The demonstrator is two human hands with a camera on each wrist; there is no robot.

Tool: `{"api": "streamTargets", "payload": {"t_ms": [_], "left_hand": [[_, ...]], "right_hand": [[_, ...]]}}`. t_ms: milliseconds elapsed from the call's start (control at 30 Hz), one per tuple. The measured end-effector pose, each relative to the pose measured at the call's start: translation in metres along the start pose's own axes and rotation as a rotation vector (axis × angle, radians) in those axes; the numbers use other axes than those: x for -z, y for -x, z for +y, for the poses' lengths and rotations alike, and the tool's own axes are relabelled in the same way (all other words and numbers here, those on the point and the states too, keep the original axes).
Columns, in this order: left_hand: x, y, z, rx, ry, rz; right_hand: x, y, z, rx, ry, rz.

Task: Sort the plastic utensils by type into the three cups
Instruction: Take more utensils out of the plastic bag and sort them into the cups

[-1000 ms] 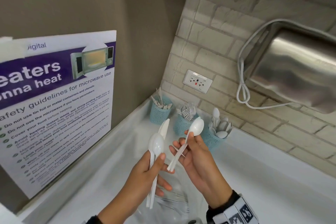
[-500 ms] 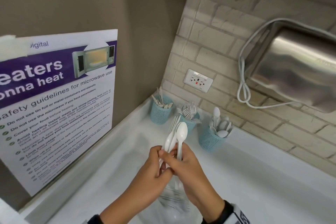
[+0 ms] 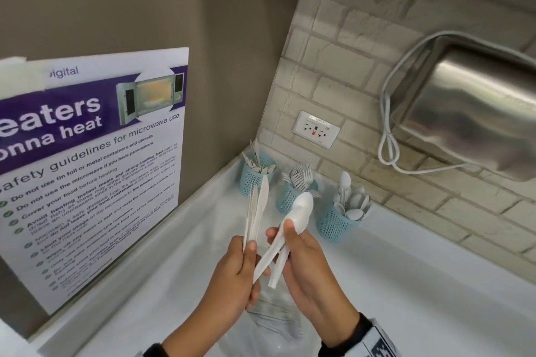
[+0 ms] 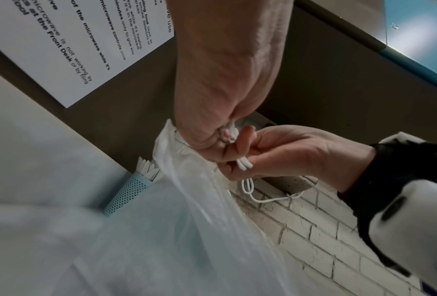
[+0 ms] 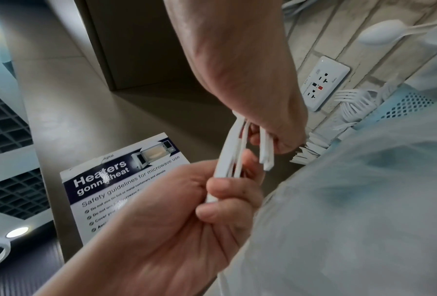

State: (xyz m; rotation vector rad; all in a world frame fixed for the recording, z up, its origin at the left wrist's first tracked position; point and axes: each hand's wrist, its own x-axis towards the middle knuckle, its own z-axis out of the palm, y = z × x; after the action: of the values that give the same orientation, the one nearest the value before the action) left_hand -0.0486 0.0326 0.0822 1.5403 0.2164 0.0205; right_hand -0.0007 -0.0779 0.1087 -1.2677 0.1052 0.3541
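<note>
Apart again, left hand [image 3: 232, 275] grips knives [image 3: 256, 209], right hand [image 3: 304, 264] spoons [image 3: 293, 226]; bag [image 3: 275, 316] contents blurred.

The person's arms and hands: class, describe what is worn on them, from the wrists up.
Both hands, left and right, are bare: no gloves or rings show. Each wrist has a black sleeve cuff. The right wrist carries a white device on a black strap, printed with black-and-white square markings in the head view.
</note>
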Motion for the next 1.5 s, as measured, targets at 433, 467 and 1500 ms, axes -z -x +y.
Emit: {"api": "streamTargets", "payload": {"t_ms": [433,467,1500], "left_hand": [[-0.001,-0.001,-0.002,0.036,-0.022,-0.007],[-0.001,-0.001,-0.002,0.038,-0.018,-0.004],[-0.003,-0.003,-0.008,0.041,-0.001,0.019]], "right_hand": [[0.019,-0.005,-0.012,0.007,-0.133,-0.015],[0.020,-0.006,-0.011,0.013,-0.136,-0.017],[0.139,-0.135,-0.085,0.456,0.506,0.660]]}}
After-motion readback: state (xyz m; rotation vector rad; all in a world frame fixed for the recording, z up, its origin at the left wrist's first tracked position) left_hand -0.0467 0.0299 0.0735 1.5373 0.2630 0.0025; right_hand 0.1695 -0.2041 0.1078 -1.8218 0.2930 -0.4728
